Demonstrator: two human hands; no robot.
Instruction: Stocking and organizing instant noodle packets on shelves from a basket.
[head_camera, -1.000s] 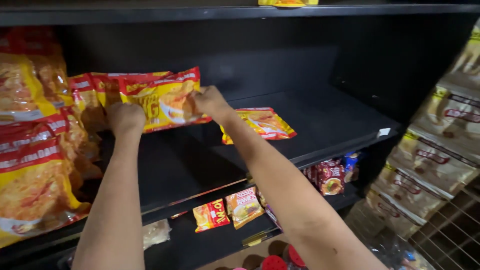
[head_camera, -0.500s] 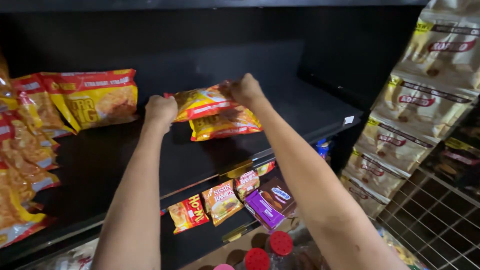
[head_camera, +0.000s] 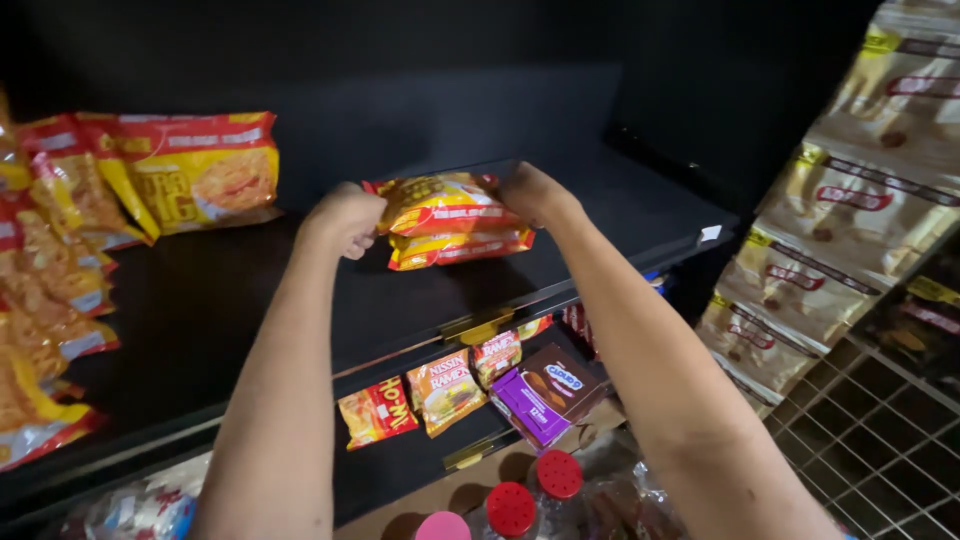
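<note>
Both hands, left (head_camera: 345, 218) and right (head_camera: 532, 192), grip the upper yellow-red plastic noodle packet (head_camera: 440, 203); best set squarely atop the matching lower packet (head_camera: 460, 247) on the black shelf (head_camera: 250, 300)

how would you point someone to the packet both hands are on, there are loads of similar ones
Find the black shelf at chest height. At its middle lie two yellow and red packets stacked, apart from the row of packets on the left. It is the top packet, gripped by the left hand and right hand.
</note>
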